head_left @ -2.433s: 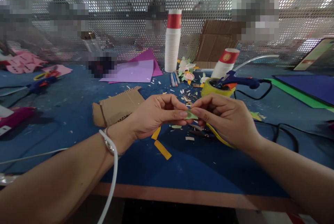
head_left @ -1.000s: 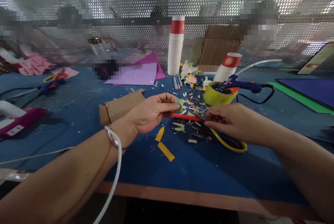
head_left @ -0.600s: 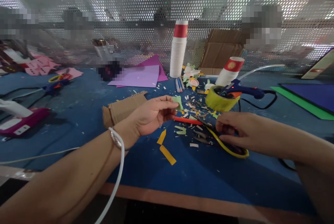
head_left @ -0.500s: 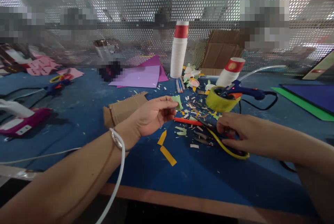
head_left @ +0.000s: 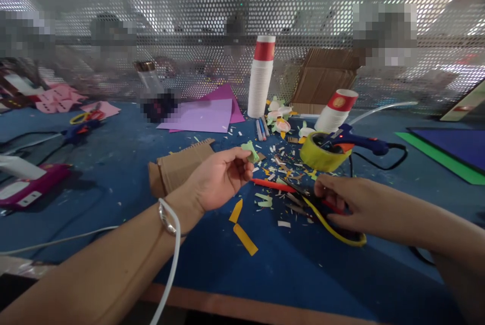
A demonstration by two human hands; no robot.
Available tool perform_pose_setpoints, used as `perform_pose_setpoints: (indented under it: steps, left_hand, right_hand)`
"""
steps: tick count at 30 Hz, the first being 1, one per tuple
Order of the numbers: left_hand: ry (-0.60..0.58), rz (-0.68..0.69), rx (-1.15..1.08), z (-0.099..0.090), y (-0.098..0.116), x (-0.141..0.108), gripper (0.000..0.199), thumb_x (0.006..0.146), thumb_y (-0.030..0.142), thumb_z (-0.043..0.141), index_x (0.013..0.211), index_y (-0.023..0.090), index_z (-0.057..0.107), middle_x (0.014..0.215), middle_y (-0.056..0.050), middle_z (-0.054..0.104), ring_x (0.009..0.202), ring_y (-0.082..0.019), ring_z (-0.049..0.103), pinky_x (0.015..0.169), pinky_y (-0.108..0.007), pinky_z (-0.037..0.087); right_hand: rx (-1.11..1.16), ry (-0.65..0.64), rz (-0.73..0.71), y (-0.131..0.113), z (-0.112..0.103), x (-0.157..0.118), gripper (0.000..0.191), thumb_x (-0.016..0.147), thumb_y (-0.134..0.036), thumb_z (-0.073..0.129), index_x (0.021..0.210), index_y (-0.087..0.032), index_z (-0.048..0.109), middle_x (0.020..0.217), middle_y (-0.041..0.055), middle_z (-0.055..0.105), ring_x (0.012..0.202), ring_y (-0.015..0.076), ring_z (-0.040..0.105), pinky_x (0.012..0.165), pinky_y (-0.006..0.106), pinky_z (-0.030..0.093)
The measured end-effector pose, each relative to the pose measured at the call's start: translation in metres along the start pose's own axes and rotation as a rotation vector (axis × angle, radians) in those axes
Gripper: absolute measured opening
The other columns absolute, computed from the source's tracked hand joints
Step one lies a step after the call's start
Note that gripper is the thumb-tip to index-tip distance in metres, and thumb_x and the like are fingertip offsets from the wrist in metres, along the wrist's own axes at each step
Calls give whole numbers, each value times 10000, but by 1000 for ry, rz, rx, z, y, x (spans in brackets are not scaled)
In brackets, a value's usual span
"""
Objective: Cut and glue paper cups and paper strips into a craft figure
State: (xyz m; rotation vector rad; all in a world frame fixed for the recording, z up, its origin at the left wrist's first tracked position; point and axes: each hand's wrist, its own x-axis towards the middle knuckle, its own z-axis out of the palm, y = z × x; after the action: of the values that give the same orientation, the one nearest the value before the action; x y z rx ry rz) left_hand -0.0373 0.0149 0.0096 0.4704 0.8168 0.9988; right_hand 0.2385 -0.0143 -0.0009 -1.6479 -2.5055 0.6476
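Observation:
My left hand pinches a small folded piece of light green paper between thumb and fingertips, above the blue table. To the right, the fingers of my right hand are curled round the handle of a pair of scissors with yellow and red grips, their dark blades pointing left. A red pen-like stick lies by the blades, among paper scraps. Nearer me are two orange paper strips and light green cut pieces. The fingers partly hide the scissors' handle.
A yellow tape roll holds a blue glue gun. Behind stand stacked paper cups and paper flowers. Cardboard lies beside my left wrist; purple sheets are farther back. A white cord hangs across my left wrist.
The green paper in my left hand has turned and dropped slightly toward the table. My right hand stays at the scissors. The whole view has shifted a little.

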Motion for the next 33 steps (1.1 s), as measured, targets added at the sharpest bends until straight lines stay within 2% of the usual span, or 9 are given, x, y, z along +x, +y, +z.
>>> perform_pose_setpoints:
  steps: [5, 9, 11, 13, 16, 22, 25, 29, 33]
  left_hand:
    - [69, -3, -49, 4, 2, -2, 208, 839, 62, 581, 637, 107, 601, 590, -4, 540, 551, -80, 533, 529, -180, 458]
    - [72, 0, -56, 6, 3, -2, 234, 865, 51, 525, 648, 97, 601, 624, -21, 550, 564, -84, 536, 537, -180, 469]
    - [61, -4, -52, 6, 2, -1, 237, 868, 51, 517, 650, 95, 599, 632, -23, 549, 568, -87, 537, 539, -179, 473]
    - [48, -12, -49, 5, 0, -1, 247, 872, 57, 515, 641, 96, 594, 622, -23, 539, 566, -88, 532, 538, -177, 475]
    - [24, -11, -58, 5, -2, -1, 256, 881, 64, 509, 642, 96, 597, 617, -24, 538, 566, -88, 535, 552, -177, 491]
    - [4, -26, -76, 6, -5, -2, 256, 893, 60, 497, 667, 88, 614, 642, -45, 584, 563, -89, 565, 568, -173, 521]
    - [7, -21, -97, 5, -6, -1, 250, 890, 61, 509, 663, 95, 609, 641, -43, 593, 565, -92, 572, 568, -181, 527]
    - [-5, -3, -102, 3, -8, 1, 217, 879, 53, 529, 688, 91, 625, 659, -39, 613, 580, -95, 592, 577, -194, 538]
    - [0, -3, -91, 2, -8, 1, 239, 892, 57, 519, 678, 96, 618, 638, -24, 605, 546, -85, 586, 565, -186, 535]
  right_hand:
    - [75, 70, 8, 7, 2, 10, 169, 756, -144, 604, 899, -232, 583, 635, 12, 604, 551, 177, 528, 534, 311, 413]
    - [443, 144, 27, 1, -3, 14, 284, 842, -397, 660, 1048, -212, 598, 778, 30, 642, 650, 163, 593, 575, 270, 473]
    - [669, 70, 45, -7, -3, 12, 430, 832, -505, 699, 1120, -210, 576, 778, 10, 619, 604, 128, 570, 515, 223, 454]
    - [892, -28, 89, -16, -1, 10, 567, 818, -603, 686, 1205, -225, 520, 632, -60, 520, 427, 78, 403, 385, 189, 346]
    - [1081, -118, -61, -23, 7, 6, 603, 785, -662, 697, 1141, -203, 536, 602, -72, 478, 419, 41, 329, 381, 152, 283]
    - [1386, -235, -239, -24, 21, 3, 468, 825, -630, 676, 997, -202, 598, 758, -7, 563, 455, 46, 486, 396, 146, 392]
    - [1487, -235, -225, -30, 23, 1, 491, 845, -665, 625, 990, -196, 622, 817, 33, 654, 454, 83, 613, 409, 162, 464]
    - [1539, -340, -165, -40, 25, 4, 399, 851, -528, 712, 1023, -182, 610, 757, 25, 698, 425, 81, 636, 385, 125, 465]
    - [1623, -323, -113, -42, 31, 9, 414, 900, -573, 631, 1003, -173, 606, 741, 43, 722, 535, 141, 723, 445, 167, 544]
